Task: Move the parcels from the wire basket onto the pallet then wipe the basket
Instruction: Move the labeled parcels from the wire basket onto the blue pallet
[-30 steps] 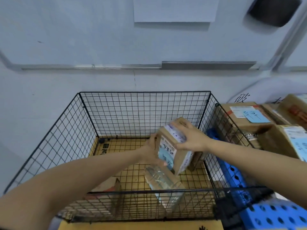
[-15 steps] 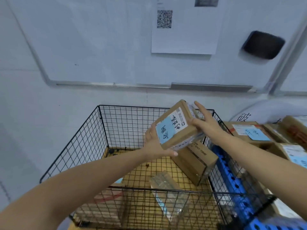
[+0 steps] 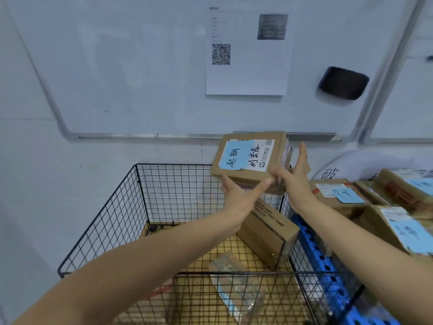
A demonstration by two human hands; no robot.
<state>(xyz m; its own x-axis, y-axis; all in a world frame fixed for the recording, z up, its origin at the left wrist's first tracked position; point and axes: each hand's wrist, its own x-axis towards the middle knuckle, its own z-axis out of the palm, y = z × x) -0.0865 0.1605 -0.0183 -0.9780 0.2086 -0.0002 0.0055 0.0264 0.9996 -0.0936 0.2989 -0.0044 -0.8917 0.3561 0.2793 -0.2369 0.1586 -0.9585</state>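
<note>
**Parcel held clear above the basket's far right corner**

You have the held parcel (image 3: 250, 158) up in both hands, above the rim of the wire basket (image 3: 173, 165) at its far right corner, with nothing beneath it touching. Its broad face is turned toward you, showing a blue handwritten slip over a white label.

Your left hand (image 3: 239, 195) takes it from below – the fingers wrap up under the lower left edge and the thumb lies stretched along the near bottom edge, clamping the cardboard. Your right hand (image 3: 293, 179) is at the right end: the fingers are straight, together and pointing up flat against that side, the thumb pressed at the near lower corner.

Down in the basket a brown box (image 3: 269, 233) leans tilted against the right wire wall, and a clear packet (image 3: 234, 285) lies flat nearer to you. A third carton (image 3: 161, 289) with red tape sits at the near left, partly hidden by your left forearm.

Just right of the basket is the blue pallet (image 3: 311, 245), carrying several labelled cartons (image 3: 337, 195). Behind everything hangs a whiteboard (image 3: 140, 66) bearing a printed sheet (image 3: 248, 73) and a black eraser (image 3: 343, 83).
</note>
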